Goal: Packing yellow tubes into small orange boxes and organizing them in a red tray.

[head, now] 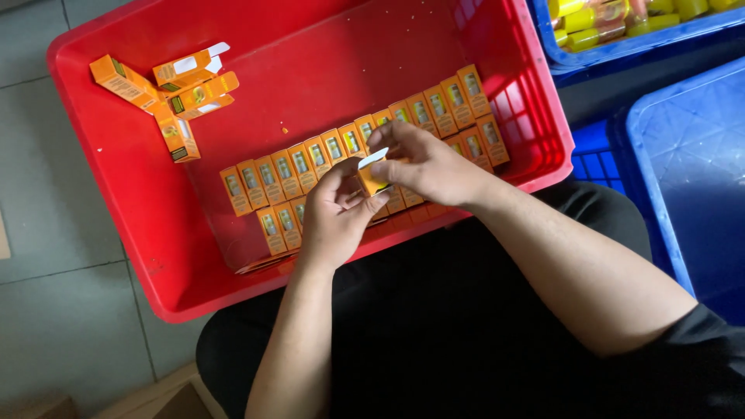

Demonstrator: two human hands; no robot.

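Observation:
My left hand [335,216] and my right hand [423,164] meet over the near side of a red plastic crate [140,217]. Between them they hold one small orange carton [372,178] with its white end flap [372,158] standing open. The left fingers grip the carton's body from below; the right fingertips pinch it near the flap. Under the hands, several identical orange cartons [310,159] stand packed in two slanting rows across the crate floor.
Several loose orange cartons [174,89], some with open flaps, lie in the crate's far left corner. A blue crate [613,50] holding yellow bottles [597,19] sits at the upper right. Another blue crate [691,147] stands at the right. My dark-clothed lap is below.

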